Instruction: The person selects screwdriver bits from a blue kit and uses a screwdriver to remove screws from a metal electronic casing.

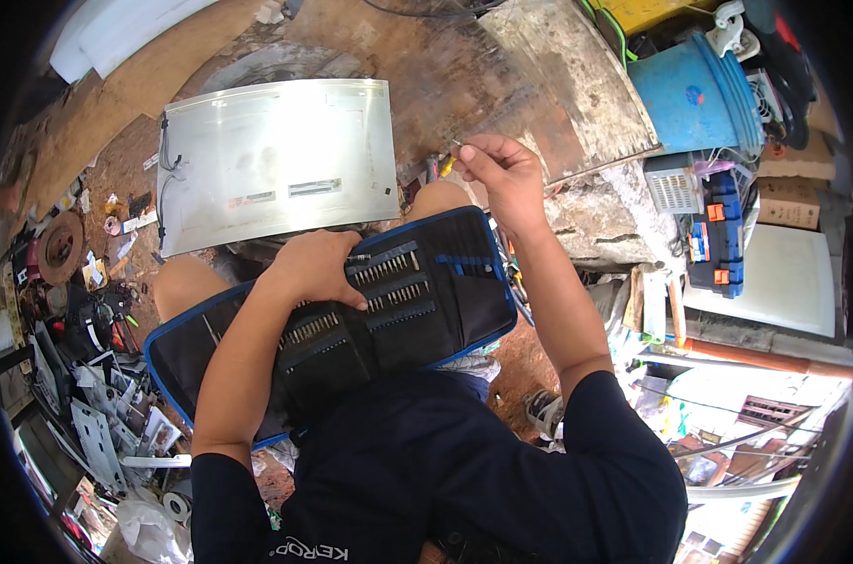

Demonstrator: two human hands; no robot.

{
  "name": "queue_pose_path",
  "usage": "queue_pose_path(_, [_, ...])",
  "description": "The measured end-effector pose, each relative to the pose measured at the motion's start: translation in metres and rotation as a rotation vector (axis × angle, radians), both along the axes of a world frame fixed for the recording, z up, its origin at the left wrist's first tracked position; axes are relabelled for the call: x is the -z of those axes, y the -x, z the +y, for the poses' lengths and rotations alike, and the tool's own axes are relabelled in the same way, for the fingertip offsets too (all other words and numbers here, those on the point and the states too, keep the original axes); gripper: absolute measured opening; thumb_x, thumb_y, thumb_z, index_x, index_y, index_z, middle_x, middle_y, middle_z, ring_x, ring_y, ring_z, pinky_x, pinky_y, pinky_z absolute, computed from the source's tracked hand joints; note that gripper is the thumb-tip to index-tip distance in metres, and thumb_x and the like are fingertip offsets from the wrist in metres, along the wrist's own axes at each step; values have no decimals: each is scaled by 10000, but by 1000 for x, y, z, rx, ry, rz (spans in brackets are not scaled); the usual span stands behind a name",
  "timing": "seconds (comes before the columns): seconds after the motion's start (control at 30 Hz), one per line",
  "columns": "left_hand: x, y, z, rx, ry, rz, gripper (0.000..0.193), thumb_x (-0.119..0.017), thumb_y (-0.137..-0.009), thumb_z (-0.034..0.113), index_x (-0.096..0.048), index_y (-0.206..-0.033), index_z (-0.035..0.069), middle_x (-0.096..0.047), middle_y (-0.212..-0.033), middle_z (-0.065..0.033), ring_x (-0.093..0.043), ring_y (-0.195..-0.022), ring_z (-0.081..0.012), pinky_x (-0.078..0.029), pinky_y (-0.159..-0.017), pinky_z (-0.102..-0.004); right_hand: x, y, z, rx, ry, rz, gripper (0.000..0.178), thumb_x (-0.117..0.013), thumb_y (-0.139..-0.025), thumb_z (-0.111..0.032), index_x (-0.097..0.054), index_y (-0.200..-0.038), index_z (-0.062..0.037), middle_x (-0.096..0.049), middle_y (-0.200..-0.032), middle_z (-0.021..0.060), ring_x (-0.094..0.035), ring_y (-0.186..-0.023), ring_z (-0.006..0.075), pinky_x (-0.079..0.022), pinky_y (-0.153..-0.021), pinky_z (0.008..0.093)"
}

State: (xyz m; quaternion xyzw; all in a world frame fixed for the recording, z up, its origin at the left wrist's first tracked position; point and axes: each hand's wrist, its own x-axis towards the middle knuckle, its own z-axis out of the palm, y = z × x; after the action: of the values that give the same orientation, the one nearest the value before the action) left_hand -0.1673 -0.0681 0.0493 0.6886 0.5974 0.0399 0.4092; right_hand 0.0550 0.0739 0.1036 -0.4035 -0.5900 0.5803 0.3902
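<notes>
Across my lap lies an open black fabric tool case (478, 310) with blue edging. Rows of small metal screwdriver bits (389, 270) stand in its holders, and blue-handled slim tools (464, 264) sit in its right part. My left hand (315, 268) grips the case near its middle at the far edge, the thumb lying over the bit rows and the other fingers partly hidden. Raised beyond the case's far right corner, my right hand (504, 174) is closed in a pinch. A tiny metal bit (458, 145) shows at its fingertips; its exact shape is too small to make out.
A pale flat metal panel (276, 169) with thin wires lies just beyond the case. Worn wooden boards (568, 85) spread farther off. At right stand a blue plastic bucket (695, 94) and a blue toolbox (718, 235) with orange latches. Scrap parts (97, 423) crowd the left.
</notes>
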Motion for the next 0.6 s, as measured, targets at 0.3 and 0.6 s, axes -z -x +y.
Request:
queue_pose_path(0.3, [-1,0,-2,39,-26,11,815,-893,-572,429,-576,-1212,39,-695,-1104,-161,-653,-1068,-343,-518,-909,-434,16,-11,-4,-78,2,89,118,-717,-893,-38,-680,-982,30,-721,-897,110,-662,-784,143,-514,-695,269])
queue_pose_path(0.6, [-3,-2,0,52,3,43,837,-897,-576,418,-558,-1242,41,-689,-1123,-171,-648,-1086,-345,-517,-923,-431,14,-12,-18,-20,91,110,142,-711,-912,-97,-686,-1010,2,-729,-921,103,-675,-787,139,-512,-694,264])
